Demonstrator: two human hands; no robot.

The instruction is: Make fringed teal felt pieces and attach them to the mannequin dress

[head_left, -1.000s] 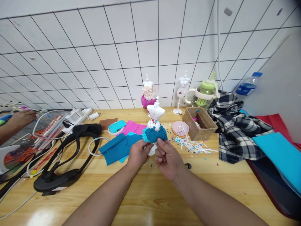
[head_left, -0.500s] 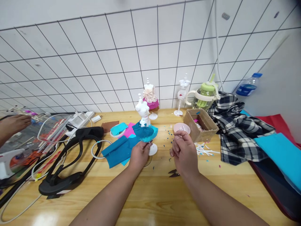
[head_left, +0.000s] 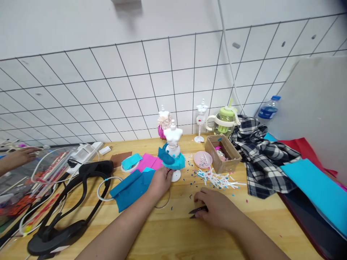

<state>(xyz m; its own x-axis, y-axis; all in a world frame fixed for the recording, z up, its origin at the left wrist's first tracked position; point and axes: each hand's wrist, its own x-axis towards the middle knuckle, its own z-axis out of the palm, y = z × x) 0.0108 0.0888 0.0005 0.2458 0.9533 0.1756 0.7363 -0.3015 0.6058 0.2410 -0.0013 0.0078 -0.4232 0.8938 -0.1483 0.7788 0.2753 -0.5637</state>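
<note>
A small white dress-form mannequin [head_left: 173,136] stands on the table, with a frilled teal and bright blue skirt [head_left: 177,161] around its lower part. My left hand [head_left: 160,181] is closed on its stand just under the skirt hem, above the round white base [head_left: 176,176]. Lower on the right, my right hand [head_left: 214,205] is down at the tabletop with its fingers around a small pair of dark scissors [head_left: 197,210]. The blades point left and the handles are hidden under the hand. Teal cloth [head_left: 132,187] lies left of my left hand.
Behind are a dressed mannequin [head_left: 164,122] and a bare one [head_left: 201,121]. A pink dish [head_left: 202,160], cardboard box [head_left: 223,164], paper strips [head_left: 217,178] and green-lidded cup [head_left: 226,119] stand right. Left are a black headset frame [head_left: 73,206] and another person's hand [head_left: 23,157].
My right hand has dropped from beside the skirt to the scissors on the table. My left hand keeps hold of the mannequin, which now stands more upright. The camera view has tilted up.
</note>
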